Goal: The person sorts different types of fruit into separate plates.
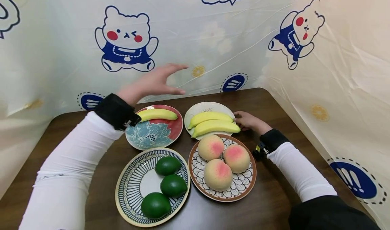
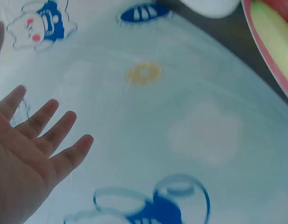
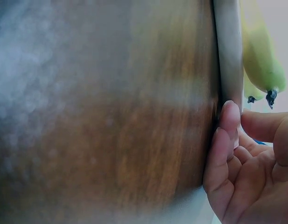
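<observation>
My left hand (image 1: 155, 81) is raised in front of the backdrop, above the far edge of the red and blue flower plate (image 1: 175, 131). Its fingers are spread and hold nothing, as the left wrist view also shows. One banana (image 1: 158, 114) lies on that plate. At the right of the white plate (image 1: 190, 113), my right hand (image 1: 248, 120) pinches the rim, thumb on top and fingers low against its side. Two bananas (image 1: 210, 116) rest on the white plate. Their dark tips hang close over my right thumb (image 3: 263, 125) in the right wrist view.
Nearer on the brown table (image 1: 100, 175), a brown-rimmed plate (image 1: 195, 169) bears three peaches (image 1: 217, 174). Left of it, a striped plate (image 1: 128, 186) holds three green fruits (image 1: 173, 185). A cartoon-printed backdrop (image 1: 182, 26) rises behind the table and along its right side.
</observation>
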`<state>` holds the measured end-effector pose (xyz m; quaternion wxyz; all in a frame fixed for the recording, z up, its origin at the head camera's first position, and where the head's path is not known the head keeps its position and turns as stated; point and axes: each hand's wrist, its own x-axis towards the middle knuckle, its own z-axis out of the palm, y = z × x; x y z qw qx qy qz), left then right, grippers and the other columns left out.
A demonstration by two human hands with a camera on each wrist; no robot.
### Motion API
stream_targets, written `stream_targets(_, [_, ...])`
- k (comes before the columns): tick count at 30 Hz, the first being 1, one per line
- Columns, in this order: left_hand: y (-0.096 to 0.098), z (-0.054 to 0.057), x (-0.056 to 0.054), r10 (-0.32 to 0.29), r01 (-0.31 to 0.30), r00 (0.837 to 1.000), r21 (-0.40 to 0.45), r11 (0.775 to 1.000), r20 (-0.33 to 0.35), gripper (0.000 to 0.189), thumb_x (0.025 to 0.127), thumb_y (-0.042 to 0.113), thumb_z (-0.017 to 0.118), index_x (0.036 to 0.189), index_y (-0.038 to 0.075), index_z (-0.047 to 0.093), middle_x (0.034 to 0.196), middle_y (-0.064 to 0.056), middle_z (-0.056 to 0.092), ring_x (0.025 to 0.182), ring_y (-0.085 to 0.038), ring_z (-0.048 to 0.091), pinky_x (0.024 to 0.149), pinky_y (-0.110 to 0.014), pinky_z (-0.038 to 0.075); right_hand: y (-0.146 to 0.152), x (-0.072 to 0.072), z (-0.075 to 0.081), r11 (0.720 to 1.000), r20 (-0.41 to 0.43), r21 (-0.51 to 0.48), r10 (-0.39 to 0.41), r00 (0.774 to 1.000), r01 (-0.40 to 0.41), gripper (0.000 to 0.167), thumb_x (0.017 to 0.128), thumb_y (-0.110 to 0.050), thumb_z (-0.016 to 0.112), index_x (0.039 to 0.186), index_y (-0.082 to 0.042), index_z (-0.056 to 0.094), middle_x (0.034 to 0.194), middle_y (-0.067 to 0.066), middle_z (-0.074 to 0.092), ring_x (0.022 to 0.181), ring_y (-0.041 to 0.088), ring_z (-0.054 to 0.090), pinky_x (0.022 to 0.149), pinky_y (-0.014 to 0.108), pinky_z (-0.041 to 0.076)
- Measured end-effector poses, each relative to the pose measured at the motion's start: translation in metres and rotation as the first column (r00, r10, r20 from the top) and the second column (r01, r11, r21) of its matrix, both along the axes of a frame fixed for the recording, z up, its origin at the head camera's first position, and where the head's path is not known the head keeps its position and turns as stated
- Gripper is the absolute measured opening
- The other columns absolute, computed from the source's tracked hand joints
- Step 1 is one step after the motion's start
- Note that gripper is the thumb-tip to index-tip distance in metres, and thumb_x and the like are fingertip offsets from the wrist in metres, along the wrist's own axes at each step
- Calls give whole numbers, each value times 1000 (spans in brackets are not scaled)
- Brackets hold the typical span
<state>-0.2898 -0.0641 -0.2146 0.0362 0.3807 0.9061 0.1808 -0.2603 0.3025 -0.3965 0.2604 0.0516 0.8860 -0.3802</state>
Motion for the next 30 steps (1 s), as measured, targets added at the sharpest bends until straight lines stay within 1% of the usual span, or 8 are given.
stream_targets(2, [-15, 3, -1, 30, -30, 999, -13, 999, -12, 80, 91, 33, 78, 158, 12, 39, 163, -16, 39, 153, -37, 34, 124, -57, 31, 2, 0, 0, 1000, -5, 0, -1, 1000, 1, 56, 111, -25, 40, 159, -1, 25, 131, 22, 51, 98, 23, 57, 79, 27, 51])
stream_targets(4, [-30, 2, -3, 62, -63, 998, -27, 998, -16, 78, 90, 31, 79, 156, 11, 41, 162, -17, 41, 152, -39, 35, 123, -58, 32, 4, 0, 1, 1000, -9, 0, 0, 1000, 0, 56, 111, -25, 41, 159, -1, 25, 130, 22, 51, 97, 22, 57, 79, 27, 51])
stream_targets(10, [-69, -14, -12, 155, -154, 987, -46, 987, 28, 86, 87, 29, 83, 158, 11, 38, 162, -21, 39, 150, -43, 35, 120, -62, 33, 4, 1, 2, 1000, -9, 9, -5, 1000, 5, 55, 111, -25, 40, 158, -1, 28, 134, 23, 50, 99, 24, 57, 81, 28, 51])
stream_targets(15, [-93, -28, -13, 207, -205, 976, -45, 978, 61, 91, 85, 30, 84, 158, 8, 35, 160, -25, 39, 148, -45, 35, 118, -65, 34, 1, -1, 1, 1000, 3, 10, 0, 1000, 0, 55, 111, -26, 40, 159, -3, 27, 136, 23, 49, 101, 24, 58, 81, 27, 51])
stream_targets(17, [-99, -36, -15, 219, -217, 973, -42, 975, 69, 91, 85, 31, 84, 158, 7, 36, 159, -25, 40, 146, -46, 36, 117, -66, 35, 1, -1, 0, 1000, 10, 8, 1, 1000, -1, 55, 111, -26, 40, 159, -3, 26, 135, 22, 50, 101, 24, 58, 81, 27, 51])
stream_targets(21, [-104, -54, -20, 241, -237, 968, -57, 970, 75, 88, 85, 30, 84, 157, 8, 37, 160, -24, 40, 147, -45, 37, 117, -66, 35, 1, -3, 2, 1000, -4, 10, -11, 1000, 11, 56, 111, -26, 41, 160, -3, 26, 125, 21, 53, 97, 23, 57, 79, 27, 50])
stream_targets(27, [-104, -89, -26, 230, -219, 971, -134, 966, 66, 85, 86, 32, 82, 156, 8, 40, 160, -24, 40, 149, -47, 34, 118, -66, 33, 1, -5, 2, 1000, -8, 10, -12, 1000, 12, 57, 111, -26, 41, 161, -5, 25, 115, 16, 57, 90, 18, 59, 76, 26, 49])
stream_targets(30, [-105, -106, -28, 219, -205, 972, -153, 967, 80, 83, 86, 32, 83, 155, 8, 43, 159, -25, 41, 147, -47, 35, 116, -67, 34, 1, -4, 0, 1000, 3, 4, -8, 1000, 8, 57, 111, -26, 41, 161, -5, 24, 112, 14, 58, 88, 17, 59, 76, 25, 49])
